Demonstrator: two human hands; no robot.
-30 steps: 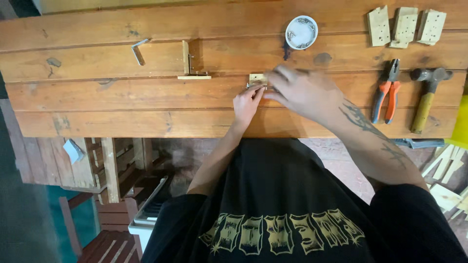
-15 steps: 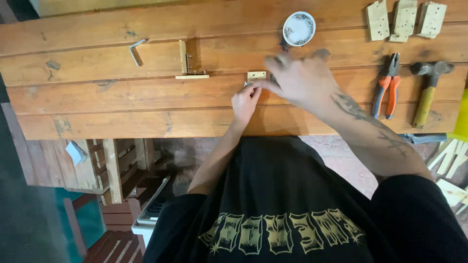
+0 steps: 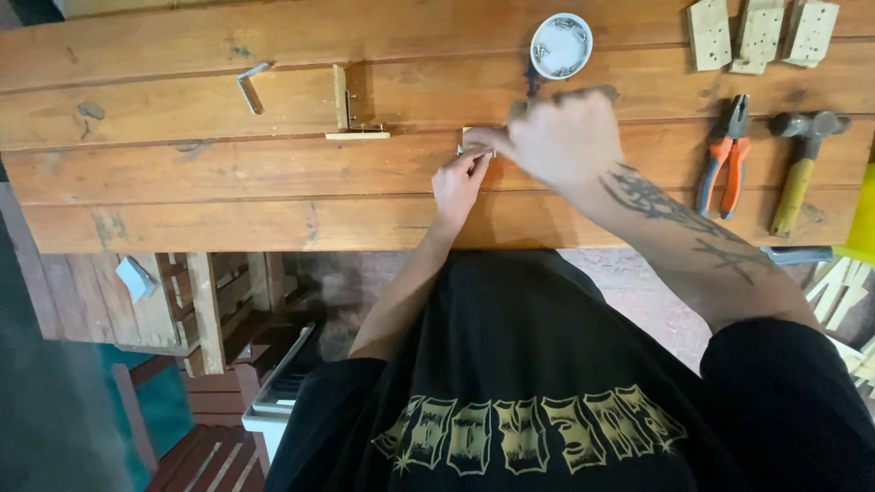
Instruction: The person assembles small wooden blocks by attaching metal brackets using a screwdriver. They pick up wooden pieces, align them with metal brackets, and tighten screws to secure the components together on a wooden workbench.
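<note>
On the wooden workbench (image 3: 228, 196) my left hand (image 3: 458, 185) pinches the lower edge of a small pale wooden block (image 3: 467, 138). My right hand (image 3: 563, 138) is closed over the same block from the right, and a dark tool handle (image 3: 531, 84) sticks out above its knuckles. Most of the block is hidden under my fingers. Just beyond my right hand stands a small white round dish (image 3: 561, 46) holding small metal pieces.
A small L-shaped wooden piece (image 3: 349, 114) and a bent metal bracket (image 3: 249, 84) lie to the left. Orange-handled pliers (image 3: 723, 164) and a yellow-handled hammer (image 3: 796, 169) lie to the right; three pale wooden blocks (image 3: 755, 35) sit at the far right.
Both hands have stayed on the small block; my right hand has shifted slightly up and closed tighter over it.
</note>
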